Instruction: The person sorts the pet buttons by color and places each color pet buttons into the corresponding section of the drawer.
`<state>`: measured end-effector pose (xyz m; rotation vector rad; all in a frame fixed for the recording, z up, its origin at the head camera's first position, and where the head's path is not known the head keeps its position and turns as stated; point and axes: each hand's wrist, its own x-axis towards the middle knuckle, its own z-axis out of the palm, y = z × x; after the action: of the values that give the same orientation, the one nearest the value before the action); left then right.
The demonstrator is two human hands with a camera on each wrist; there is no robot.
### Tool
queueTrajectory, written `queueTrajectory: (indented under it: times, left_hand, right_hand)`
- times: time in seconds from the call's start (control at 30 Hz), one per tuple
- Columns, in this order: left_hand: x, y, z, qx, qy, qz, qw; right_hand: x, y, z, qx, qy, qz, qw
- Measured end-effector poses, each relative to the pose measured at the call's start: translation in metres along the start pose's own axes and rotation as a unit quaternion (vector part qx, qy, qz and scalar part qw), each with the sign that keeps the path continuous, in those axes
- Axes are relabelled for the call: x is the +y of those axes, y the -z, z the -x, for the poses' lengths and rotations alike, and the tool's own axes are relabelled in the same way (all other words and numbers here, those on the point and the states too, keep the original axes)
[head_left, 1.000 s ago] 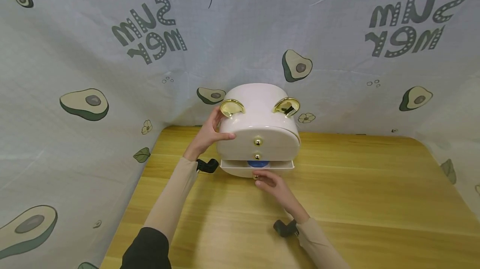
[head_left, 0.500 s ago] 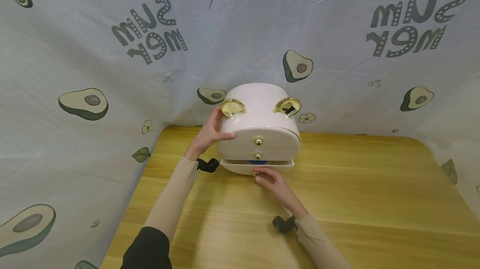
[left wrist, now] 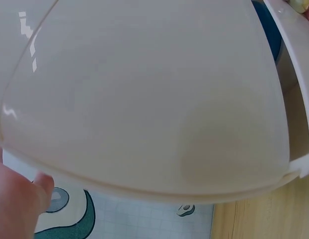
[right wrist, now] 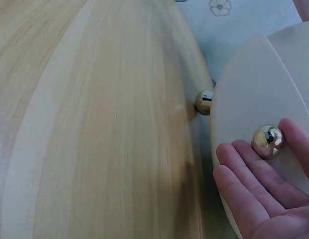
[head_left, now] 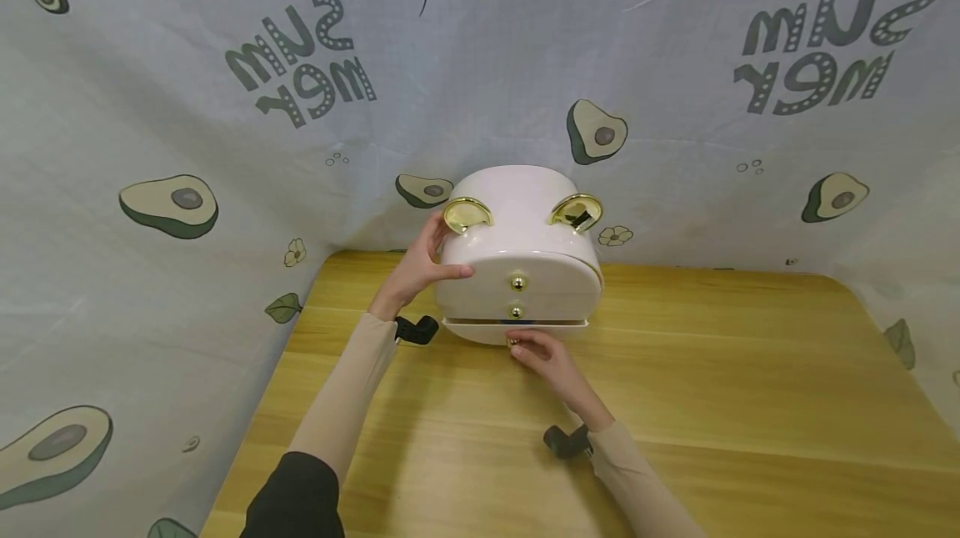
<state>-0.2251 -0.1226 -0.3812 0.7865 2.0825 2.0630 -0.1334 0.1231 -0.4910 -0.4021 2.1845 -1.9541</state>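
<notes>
A white rounded drawer box (head_left: 517, 213) with gold ears and round gold knobs stands on the table, its lower drawer (head_left: 480, 332) slightly out. Through the gap in the left wrist view shows part of something blue (left wrist: 269, 32) inside. My left hand (head_left: 417, 269) holds the box's left side, thumb across the front and fingers near the gold ear. At the lower drawer, my right hand (head_left: 551, 367) has thumb and fingers on either side of the gold knob (right wrist: 267, 141), as the right wrist view shows close up.
The wooden table (head_left: 712, 388) extends to the right and in front of the box. Behind it hangs a pale cloth (head_left: 480, 87) printed with avocados. A gold ball foot (right wrist: 204, 102) shows beneath the box.
The lower drawer has slid inward, narrowing its gap and hiding most of the blue thing in the head view. My right hand has moved in with the knob; the left hand stays put.
</notes>
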Motion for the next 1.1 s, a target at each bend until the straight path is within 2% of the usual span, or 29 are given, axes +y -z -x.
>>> queueTrajectory:
  times: [0.4,0.63,1.1]
  left_hand:
    - [0.005,0.000,0.000,0.001,0.029,-0.003,0.9996]
    - [0.028,-0.006,0.007,-0.004,0.034,-0.006,0.9994]
    - [0.031,-0.007,0.007,-0.005,0.035,-0.013,0.9993]
  right_hand:
    - [0.001,0.001,-0.006,-0.005,0.000,0.000,1.000]
    - [0.000,0.002,-0.006,-0.011,-0.001,-0.014,1.000]
    - [-0.002,0.003,-0.007,-0.008,-0.004,-0.021,1.000]
